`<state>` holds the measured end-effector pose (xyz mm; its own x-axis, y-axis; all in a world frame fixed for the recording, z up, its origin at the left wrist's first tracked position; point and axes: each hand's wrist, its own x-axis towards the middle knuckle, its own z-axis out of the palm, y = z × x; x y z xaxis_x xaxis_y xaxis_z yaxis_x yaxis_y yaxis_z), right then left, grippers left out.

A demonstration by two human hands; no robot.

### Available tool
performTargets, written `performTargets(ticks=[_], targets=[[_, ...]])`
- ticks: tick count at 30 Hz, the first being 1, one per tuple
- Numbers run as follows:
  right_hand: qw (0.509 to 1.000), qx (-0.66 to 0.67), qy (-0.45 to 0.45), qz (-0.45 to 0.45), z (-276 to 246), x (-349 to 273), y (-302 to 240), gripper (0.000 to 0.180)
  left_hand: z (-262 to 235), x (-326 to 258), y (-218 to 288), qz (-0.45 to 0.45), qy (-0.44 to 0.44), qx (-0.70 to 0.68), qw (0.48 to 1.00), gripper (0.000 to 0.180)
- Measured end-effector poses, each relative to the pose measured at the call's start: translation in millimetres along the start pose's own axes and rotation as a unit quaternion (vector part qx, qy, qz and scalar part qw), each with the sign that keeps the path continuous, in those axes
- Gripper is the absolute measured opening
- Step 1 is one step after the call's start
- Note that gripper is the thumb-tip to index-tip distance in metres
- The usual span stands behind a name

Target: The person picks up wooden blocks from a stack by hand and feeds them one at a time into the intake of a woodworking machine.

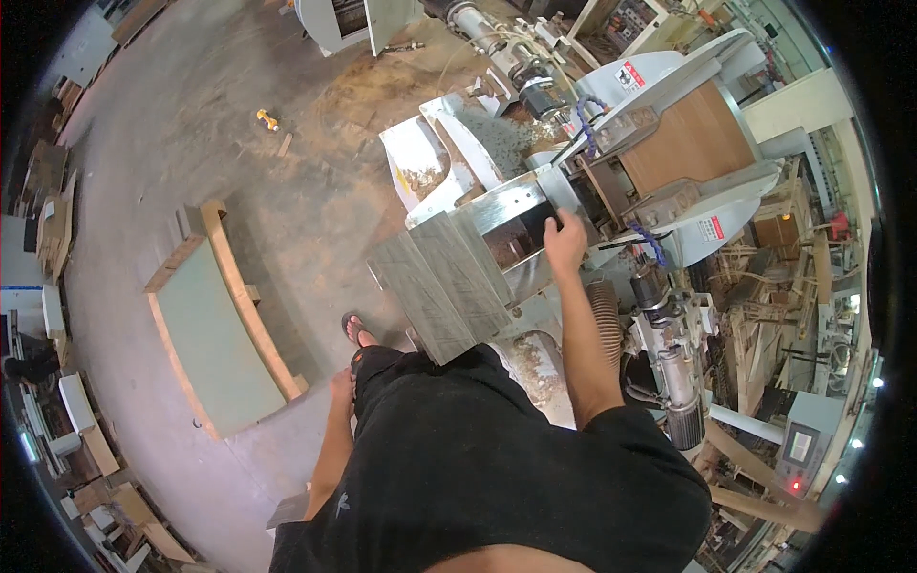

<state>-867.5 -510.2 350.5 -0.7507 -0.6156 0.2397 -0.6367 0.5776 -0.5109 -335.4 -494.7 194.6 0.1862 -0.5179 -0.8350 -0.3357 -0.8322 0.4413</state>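
right hand point(567, 241) has its fingers curled at the metal frame point(511, 207); whether they grip anything, i cannot tell, nor for the left hand point(342, 389), hanging low. grey boards point(439, 286) lie stacked to the left of the right fingers. a knock could slide them off, and the machine point(692, 245) starting (running or not isn't clear) might pinch those fingers.
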Motion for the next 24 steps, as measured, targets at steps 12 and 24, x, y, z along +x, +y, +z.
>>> performTargets(ticks=[12, 24], targets=[[0.97, -0.202, -0.131, 0.047, -6, 64, 19, 0.023, -5, 51, -56, 0.245, 0.012, 0.279, 0.929, 0.043], [0.93, 0.198, -0.309, 0.011, 12, -13, -25, 0.027, 4, 24, -8, 0.023, -0.062, 0.0, 0.998, 0.036]])
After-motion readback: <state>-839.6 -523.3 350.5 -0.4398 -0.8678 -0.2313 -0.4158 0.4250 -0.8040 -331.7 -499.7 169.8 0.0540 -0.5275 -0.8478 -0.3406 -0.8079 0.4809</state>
